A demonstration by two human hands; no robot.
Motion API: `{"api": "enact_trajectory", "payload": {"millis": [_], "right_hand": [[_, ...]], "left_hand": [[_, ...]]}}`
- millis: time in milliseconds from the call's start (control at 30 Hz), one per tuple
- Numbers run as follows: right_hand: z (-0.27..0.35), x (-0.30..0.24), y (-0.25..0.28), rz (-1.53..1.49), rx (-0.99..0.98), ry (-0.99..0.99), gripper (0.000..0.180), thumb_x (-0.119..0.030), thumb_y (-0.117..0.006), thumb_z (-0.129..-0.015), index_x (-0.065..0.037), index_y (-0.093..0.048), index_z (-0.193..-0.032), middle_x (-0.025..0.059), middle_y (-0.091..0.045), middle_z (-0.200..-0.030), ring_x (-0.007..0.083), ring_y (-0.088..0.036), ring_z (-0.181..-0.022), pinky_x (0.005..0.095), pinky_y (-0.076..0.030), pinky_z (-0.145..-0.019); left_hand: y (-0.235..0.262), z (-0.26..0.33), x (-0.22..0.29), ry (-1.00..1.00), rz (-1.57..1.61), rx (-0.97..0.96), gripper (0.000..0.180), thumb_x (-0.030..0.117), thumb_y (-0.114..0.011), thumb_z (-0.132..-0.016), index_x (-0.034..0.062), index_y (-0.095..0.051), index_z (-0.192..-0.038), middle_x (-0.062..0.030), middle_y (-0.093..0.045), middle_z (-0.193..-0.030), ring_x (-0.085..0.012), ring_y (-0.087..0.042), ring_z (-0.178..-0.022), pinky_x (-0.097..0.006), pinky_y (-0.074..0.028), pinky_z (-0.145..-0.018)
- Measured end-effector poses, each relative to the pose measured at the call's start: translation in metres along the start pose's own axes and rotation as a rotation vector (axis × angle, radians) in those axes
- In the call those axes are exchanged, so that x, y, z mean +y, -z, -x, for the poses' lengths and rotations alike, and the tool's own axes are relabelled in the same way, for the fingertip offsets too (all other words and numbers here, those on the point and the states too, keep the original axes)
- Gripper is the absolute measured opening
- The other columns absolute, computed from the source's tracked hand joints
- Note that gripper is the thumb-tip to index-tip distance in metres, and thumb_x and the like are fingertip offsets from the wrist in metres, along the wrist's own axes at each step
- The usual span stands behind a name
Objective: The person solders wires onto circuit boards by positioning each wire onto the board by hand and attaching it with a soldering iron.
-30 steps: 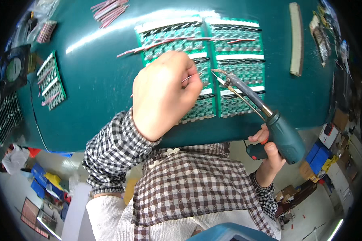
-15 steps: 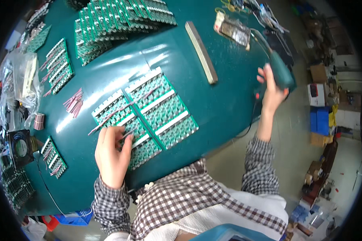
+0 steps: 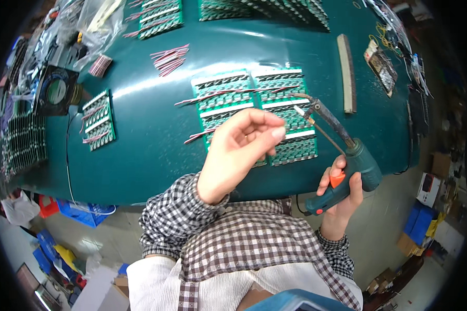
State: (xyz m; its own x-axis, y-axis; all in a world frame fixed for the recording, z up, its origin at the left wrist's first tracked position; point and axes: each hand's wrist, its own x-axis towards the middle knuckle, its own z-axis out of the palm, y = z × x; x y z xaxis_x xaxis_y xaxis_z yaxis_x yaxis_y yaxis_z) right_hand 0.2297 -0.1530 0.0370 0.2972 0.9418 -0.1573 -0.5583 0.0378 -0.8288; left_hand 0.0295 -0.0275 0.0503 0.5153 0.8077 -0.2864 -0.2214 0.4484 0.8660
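Note:
My right hand (image 3: pixel 342 194) grips a green soldering gun (image 3: pixel 366 166) by its handle, beside the orange trigger. Its bent metal tip (image 3: pixel 302 96) and thin feed tube reach over the right-hand circuit board (image 3: pixel 290 137). My left hand (image 3: pixel 238 153) is over the boards, thumb and fingertips pinched together; whatever is between them is too small to make out. A red-and-black wire (image 3: pixel 213 96) lies across both the left circuit board (image 3: pixel 225 80) and the right one. Below it a second wire (image 3: pixel 194 137) sticks out at the left and disappears behind my left hand.
A small bundle of wires (image 3: pixel 170 59) lies beyond the boards. A wired board (image 3: pixel 99 122) and a black fan (image 3: pixel 57 90) are at the left. Stacked boards (image 3: pixel 275 13) stand at the back. At the right are a wooden bar (image 3: pixel 347 75) and a soldering-stained block (image 3: pixel 381 67).
The soldering gun has come from the far right to the boards, its tip now over the right one. My left hand has shifted rightward across the boards. The whole view has turned.

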Motion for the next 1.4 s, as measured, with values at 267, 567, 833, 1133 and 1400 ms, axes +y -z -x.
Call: {"api": "enact_trajectory", "payload": {"millis": [267,567,833,1133,1400], "right_hand": [[0.006,0.011,-0.012,-0.046,-0.052,-0.107,0.043,-0.037,-0.05,-0.092,0.005,-0.045,-0.103,0.0097,-0.052,-0.086,0.0211,-0.06,-0.07,0.0289,-0.056,-0.049],[0.006,0.013,-0.009,-0.083,0.051,-0.177,0.043,-0.037,-0.055,-0.088,0.002,-0.047,-0.104,0.0103,-0.057,-0.084,0.0235,-0.064,-0.069,0.0349,-0.058,-0.053],[-0.004,-0.009,0.0,0.125,0.079,-0.171,0.048,-0.038,-0.049,-0.092,0.008,-0.044,-0.107,0.0107,-0.051,-0.083,0.0186,-0.058,-0.06,0.0281,-0.056,-0.048],[-0.001,-0.017,-0.002,0.42,0.097,-0.213,0.052,-0.034,-0.059,-0.086,0.01,-0.047,-0.109,0.0132,-0.055,-0.084,0.0247,-0.064,-0.07,0.0353,-0.058,-0.06],[-0.002,-0.014,-0.003,0.395,0.099,-0.231,0.046,-0.022,-0.068,-0.079,0.012,-0.053,-0.107,0.0168,-0.061,-0.087,0.0293,-0.066,-0.073,0.0393,-0.058,-0.063]], "left_hand": [[0.008,-0.001,-0.002,0.051,0.269,0.077,0.02,0.017,-0.058,-0.091,0.0012,-0.059,-0.103,-0.0028,-0.063,-0.084,-0.0039,-0.053,-0.065,-0.017,-0.043,-0.057],[0.013,-0.01,-0.008,0.143,0.271,0.076,0.019,0.017,-0.058,-0.091,0.001,-0.06,-0.101,-0.0029,-0.063,-0.083,-0.0043,-0.053,-0.064,-0.017,-0.042,-0.054],[0.043,0.005,0.012,-0.405,-0.975,0.246,0.015,-0.001,-0.066,-0.078,0.0001,-0.061,-0.092,-0.0062,-0.061,-0.09,-0.0133,-0.059,-0.078,-0.024,-0.045,-0.066],[0.047,-0.008,0.001,-0.373,-1.329,0.12,0.013,-0.001,-0.066,-0.073,0.0047,-0.058,-0.082,-0.0066,-0.057,-0.078,-0.0255,-0.055,-0.074,-0.033,-0.043,-0.064],[0.042,-0.014,-0.005,-0.258,-1.217,0.126,0.011,-0.001,-0.063,-0.075,0.0055,-0.056,-0.082,-0.0063,-0.055,-0.075,-0.0218,-0.054,-0.066,-0.032,-0.043,-0.061]]}}
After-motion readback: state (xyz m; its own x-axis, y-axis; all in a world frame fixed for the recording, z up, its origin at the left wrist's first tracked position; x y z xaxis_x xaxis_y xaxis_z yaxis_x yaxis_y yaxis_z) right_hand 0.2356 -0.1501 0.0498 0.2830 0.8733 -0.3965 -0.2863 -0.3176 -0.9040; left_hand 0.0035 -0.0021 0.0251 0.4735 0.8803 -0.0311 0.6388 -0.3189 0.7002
